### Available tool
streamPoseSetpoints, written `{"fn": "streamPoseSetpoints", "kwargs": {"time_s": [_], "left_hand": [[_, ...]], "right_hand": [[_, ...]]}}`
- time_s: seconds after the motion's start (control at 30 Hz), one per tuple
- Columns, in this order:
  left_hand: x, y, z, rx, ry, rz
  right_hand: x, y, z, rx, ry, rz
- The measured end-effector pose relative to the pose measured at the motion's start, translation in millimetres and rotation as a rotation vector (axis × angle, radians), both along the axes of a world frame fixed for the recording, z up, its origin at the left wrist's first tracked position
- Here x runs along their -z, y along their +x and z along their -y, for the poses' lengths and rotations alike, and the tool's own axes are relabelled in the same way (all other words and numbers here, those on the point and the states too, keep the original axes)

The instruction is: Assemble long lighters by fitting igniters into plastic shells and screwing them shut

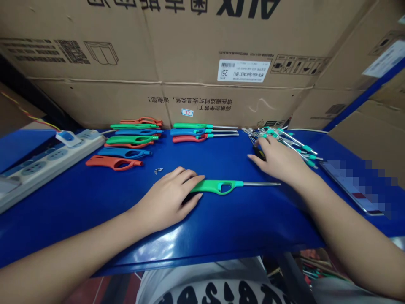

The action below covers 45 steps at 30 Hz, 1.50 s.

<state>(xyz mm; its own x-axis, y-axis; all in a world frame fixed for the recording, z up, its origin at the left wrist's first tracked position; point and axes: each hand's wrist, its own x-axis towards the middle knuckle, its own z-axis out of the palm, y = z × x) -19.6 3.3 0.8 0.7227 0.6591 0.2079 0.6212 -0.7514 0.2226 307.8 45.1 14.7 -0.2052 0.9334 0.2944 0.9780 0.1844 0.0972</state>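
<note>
My left hand [174,196] is closed around the handle end of a green long-nosed gas lighter [210,185]. The lighter lies flat, its metal tube pointing right. My right hand [276,158] reaches to the back right, thumb and fingers about a black-and-yellow tool [260,152] that is mostly hidden. Just beyond it lies a pile of metal lighter tubes [294,141] with teal fittings. Three assembled lighters [190,138] rest at the back middle. Left of them is a stack of orange, green and blue lighter shells [117,164]. A few small screws [158,171] lie in front of the shells.
A white power strip [47,162] with a plug [68,138] runs along the left. A phone [351,185] lies at the right. A large cardboard sheet [190,63] stands behind the blue table [221,228], whose front edge is near my lap.
</note>
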Motion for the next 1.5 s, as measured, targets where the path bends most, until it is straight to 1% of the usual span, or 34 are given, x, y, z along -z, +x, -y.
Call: {"fn": "streamPoseSetpoints", "kwargs": {"time_s": [0.03,0.1,0.13,0.17,0.23,0.3,0.33,0.37,0.43,0.47,0.5,0.53,0.6,0.63,0.7,0.8,0.93,1.0,1.07,1.13,1.2,1.27,1.33,1.4,1.5], "left_hand": [[-0.7,1,2,-0.001,-0.008,0.003],[-1.4,2,6,0.014,-0.047,0.025],[-1.6,3,8,0.026,-0.071,0.042],[-1.7,3,10,0.039,-0.096,0.057],[-1.8,4,13,0.062,-0.128,0.082],[-1.4,5,16,0.089,-0.143,0.092],[-1.0,6,18,0.106,-0.148,0.093],[-0.5,6,19,0.124,-0.151,0.092],[1.0,7,22,0.151,-0.145,0.09],[1.8,7,23,0.16,-0.138,0.087],[2.6,8,24,0.165,-0.131,0.083],[3.3,8,25,0.169,-0.128,0.079],[4.5,8,27,0.174,-0.132,0.082],[4.9,8,27,0.18,-0.138,0.092],[5.5,8,28,0.193,-0.15,0.124],[6.6,6,27,0.208,-0.167,0.165],[10.0,5,22,0.239,-0.221,0.229],[12.9,5,18,0.24,-0.261,0.271],[16.1,6,12,0.245,-0.284,0.325],[19.1,7,6,0.255,-0.283,0.381],[21.5,8,1,0.247,-0.267,0.418],[23.1,9,-2,0.223,-0.257,0.437],[23.5,10,-4,0.176,-0.266,0.47],[22.6,10,-3,0.093,-0.292,0.536],[19.1,9,0,-0.045,-0.362,0.68]], "right_hand": [[3,4,-3,0.059,-0.05,0.036],[6,10,-9,0.104,-0.152,0.026],[6,11,-12,0.106,-0.151,-0.015],[4,11,-14,0.095,-0.114,-0.082],[-1,7,-15,0.06,0.057,-0.278],[-8,-5,-11,0.008,0.224,-0.539],[-10,-13,-7,-0.026,0.255,-0.682],[-12,-23,-3,-0.07,0.24,-0.814],[-13,-46,7,-0.195,0.067,-1.035],[-12,-58,13,-0.263,-0.075,-1.1],[-11,-71,17,-0.335,-0.208,-1.115],[-9,-83,21,-0.412,-0.304,-1.098],[-4,-104,26,-0.544,-0.402,-1.085],[-2,-113,27,-0.58,-0.444,-1.083],[2,-127,25,-0.614,-0.485,-1.096],[6,-141,21,-0.616,-0.511,-1.132],[2,-149,20,-0.585,-0.532,-1.159],[-3,-146,22,-0.51,-0.518,-1.221],[-10,-139,23,-0.405,-0.462,-1.335],[-17,-128,23,-0.324,-0.363,-1.479],[-23,-116,21,-0.291,-0.233,-1.586],[-27,-105,18,-0.274,-0.096,-1.635],[-26,-97,15,-0.255,-0.014,-1.652],[-24,-91,13,-0.231,0.0,-1.676],[-19,-89,12,-0.198,-0.05,-1.742]]}}
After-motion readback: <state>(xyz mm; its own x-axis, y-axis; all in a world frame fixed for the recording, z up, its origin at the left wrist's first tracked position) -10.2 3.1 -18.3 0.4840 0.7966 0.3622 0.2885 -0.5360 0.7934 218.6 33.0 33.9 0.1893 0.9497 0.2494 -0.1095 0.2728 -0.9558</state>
